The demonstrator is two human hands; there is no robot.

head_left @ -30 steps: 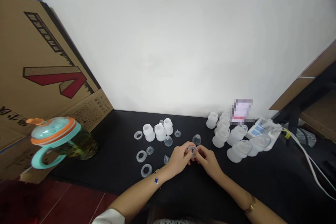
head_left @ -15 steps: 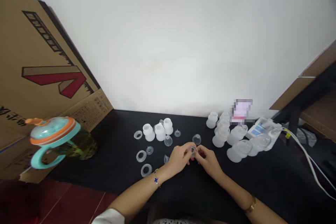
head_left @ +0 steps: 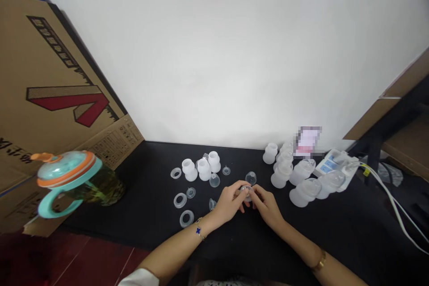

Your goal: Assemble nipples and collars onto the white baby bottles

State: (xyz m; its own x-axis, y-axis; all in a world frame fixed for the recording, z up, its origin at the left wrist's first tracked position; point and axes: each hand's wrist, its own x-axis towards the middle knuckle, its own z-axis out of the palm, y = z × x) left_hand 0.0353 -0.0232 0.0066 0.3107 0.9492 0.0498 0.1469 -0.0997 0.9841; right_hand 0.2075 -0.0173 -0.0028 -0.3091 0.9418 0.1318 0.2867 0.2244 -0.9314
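Observation:
Both my left hand [head_left: 229, 203] and my right hand [head_left: 266, 208] meet over the black table, their fingertips pinching a small clear silicone teat [head_left: 247, 192], which they partly hide. To the left of my left hand lies a clear silicone cup [head_left: 212, 204]. Another clear cup [head_left: 250, 178] stands just above my fingers. Further left are a clear silicone ring [head_left: 180, 200], a small clear valve [head_left: 191, 192] and several frosted white collars, one of them [head_left: 203, 169] near the wall.
Frosted bottle parts with clear domes [head_left: 304, 190] crowd the table's right side, beside a white power strip [head_left: 331, 163] and its cable. A teal-handled sippy cup [head_left: 67, 178] stands left, before a leaning cardboard box [head_left: 60, 98]. Red floor shows past the black table's edge [head_left: 100, 232].
The view has shifted slightly. Both hands remain together on the clear teat, with only small finger movement.

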